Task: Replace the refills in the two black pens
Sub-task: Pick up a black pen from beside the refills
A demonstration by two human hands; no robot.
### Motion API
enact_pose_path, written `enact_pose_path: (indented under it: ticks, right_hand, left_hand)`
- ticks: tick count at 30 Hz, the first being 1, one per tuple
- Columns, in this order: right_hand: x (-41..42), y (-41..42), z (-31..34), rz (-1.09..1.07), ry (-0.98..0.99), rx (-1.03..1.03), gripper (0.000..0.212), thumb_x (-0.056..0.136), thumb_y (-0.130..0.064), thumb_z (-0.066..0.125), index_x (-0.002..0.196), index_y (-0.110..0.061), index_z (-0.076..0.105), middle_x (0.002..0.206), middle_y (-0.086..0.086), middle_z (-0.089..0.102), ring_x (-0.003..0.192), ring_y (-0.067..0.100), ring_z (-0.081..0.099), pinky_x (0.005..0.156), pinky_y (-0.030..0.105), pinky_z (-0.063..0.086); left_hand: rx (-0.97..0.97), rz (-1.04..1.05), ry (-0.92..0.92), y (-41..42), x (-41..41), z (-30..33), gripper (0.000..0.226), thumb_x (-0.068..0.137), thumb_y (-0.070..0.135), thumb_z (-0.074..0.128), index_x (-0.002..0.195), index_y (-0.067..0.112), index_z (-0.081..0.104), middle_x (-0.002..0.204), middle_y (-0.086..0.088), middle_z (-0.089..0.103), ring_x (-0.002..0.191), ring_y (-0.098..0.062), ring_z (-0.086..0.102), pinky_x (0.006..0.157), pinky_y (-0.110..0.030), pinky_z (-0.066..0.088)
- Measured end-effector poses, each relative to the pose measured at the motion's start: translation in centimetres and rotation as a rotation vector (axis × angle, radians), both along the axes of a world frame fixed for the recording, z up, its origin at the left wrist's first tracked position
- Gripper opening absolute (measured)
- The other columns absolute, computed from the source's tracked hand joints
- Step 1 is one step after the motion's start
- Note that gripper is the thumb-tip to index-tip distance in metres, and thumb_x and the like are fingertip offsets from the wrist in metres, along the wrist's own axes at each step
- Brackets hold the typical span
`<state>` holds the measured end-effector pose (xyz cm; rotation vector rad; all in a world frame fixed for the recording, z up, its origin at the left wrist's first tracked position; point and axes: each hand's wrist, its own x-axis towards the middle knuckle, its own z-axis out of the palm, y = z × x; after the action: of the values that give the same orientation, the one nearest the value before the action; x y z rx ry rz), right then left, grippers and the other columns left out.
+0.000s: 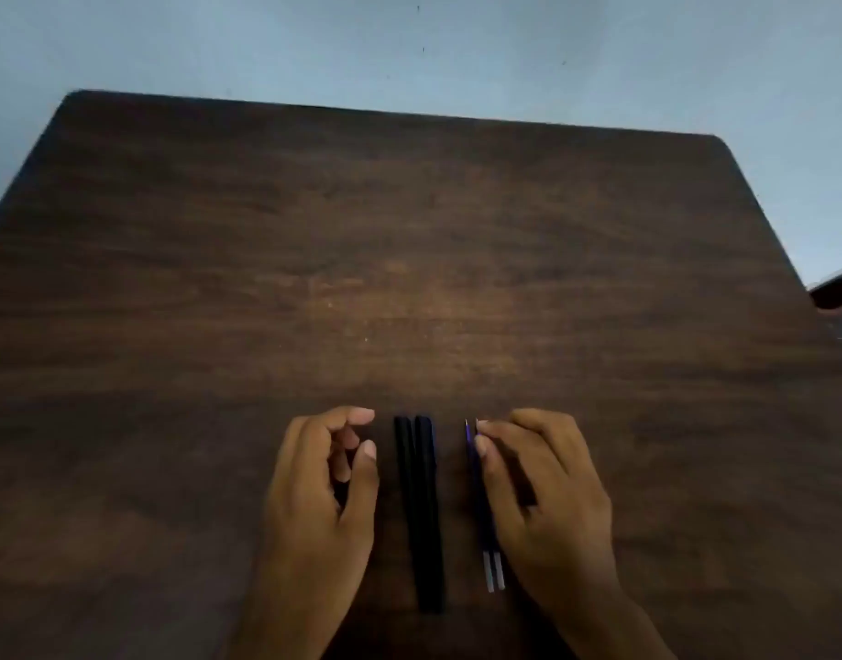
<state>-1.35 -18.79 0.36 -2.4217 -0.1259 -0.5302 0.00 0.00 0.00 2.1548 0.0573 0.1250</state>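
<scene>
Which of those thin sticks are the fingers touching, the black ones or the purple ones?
The purple refills: the right hand rests on them. The black pens lie untouched.

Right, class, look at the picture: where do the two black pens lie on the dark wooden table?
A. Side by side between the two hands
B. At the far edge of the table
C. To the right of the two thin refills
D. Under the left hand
A: the two black pens lie side by side between the left hand and the right hand, left of the two thin refills.

Table beyond pens seemingly open, unobstructed.
</scene>
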Motion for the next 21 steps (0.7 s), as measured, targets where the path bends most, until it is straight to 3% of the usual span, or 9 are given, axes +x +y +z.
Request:
enact_pose_path:
  ticks: [5, 9, 11, 14, 17, 21]
  right_hand:
    - [-1.2, -0.3, -2.6, -0.145, -0.132, 0.031, 0.017, 0.091, -0.020, 0.065, 0.095, -0.010, 0.078, 0.097, -0.002, 0.063, 0.090, 0.003, 0.060, 0.087, 0.006, 0.040]
    - [-1.9, -0.3, -3.0, -0.186, -0.157, 0.019, 0.011, 0.086, -0.017, 0.071, 0.092, -0.011, 0.079, 0.091, -0.001, 0.066, 0.082, 0.007, 0.064, 0.079, 0.005, 0.042]
    - [-1.8, -0.1, -3.1, -0.179, -0.205, 0.007, 0.011, 0.085, -0.017, 0.072, 0.090, -0.011, 0.079, 0.088, 0.000, 0.067, 0.080, 0.008, 0.065, 0.080, 0.005, 0.042]
    - [-1.9, 0.0, -3.5, -0.146, -0.222, -0.012, 0.010, 0.084, -0.017, 0.072, 0.088, -0.011, 0.080, 0.086, 0.001, 0.068, 0.078, 0.011, 0.066, 0.078, 0.007, 0.044]
    - [-1.7, 0.1, -3.2, -0.132, -0.237, 0.004, 0.009, 0.084, -0.018, 0.072, 0.086, -0.012, 0.079, 0.084, -0.003, 0.066, 0.075, 0.008, 0.064, 0.075, 0.006, 0.043]
    - [-1.5, -0.1, -3.0, -0.089, -0.186, 0.049, 0.004, 0.087, -0.015, 0.074, 0.086, -0.015, 0.078, 0.083, -0.007, 0.064, 0.076, 0.006, 0.063, 0.069, 0.011, 0.046]
  left_hand:
    - [-0.066, 0.009, -0.103, 0.0, -0.9, -1.5, 0.022, 0.088, 0.024, 0.058, 0.104, 0.038, 0.063, 0.093, 0.011, 0.058, 0.084, -0.006, 0.058, 0.072, -0.005, 0.040]
    - [0.044, -0.072, -0.149, 0.1, -1.5, -1.8, 0.014, 0.088, 0.036, 0.050, 0.094, 0.036, 0.064, 0.094, 0.016, 0.060, 0.088, -0.002, 0.058, 0.076, -0.003, 0.037]
    - [0.042, -0.104, -0.176, 0.4, -1.3, -1.9, 0.014, 0.088, 0.032, 0.049, 0.085, 0.034, 0.063, 0.091, 0.018, 0.060, 0.090, -0.002, 0.059, 0.077, -0.004, 0.036]
    - [-0.026, -0.121, -0.159, 0.8, -1.3, -2.3, 0.014, 0.084, 0.020, 0.052, 0.076, 0.029, 0.059, 0.086, 0.014, 0.061, 0.085, -0.005, 0.058, 0.072, -0.005, 0.036]
    - [-0.060, -0.146, -0.179, 1.1, -1.2, -1.9, 0.013, 0.077, 0.032, 0.047, 0.073, 0.028, 0.059, 0.082, 0.011, 0.061, 0.076, -0.007, 0.056, 0.065, -0.008, 0.036]
    - [0.072, -0.181, -0.214, 0.8, -1.4, -2.5, 0.016, 0.088, 0.025, 0.056, 0.078, 0.034, 0.064, 0.093, 0.025, 0.062, 0.090, -0.003, 0.056, 0.074, -0.006, 0.035]
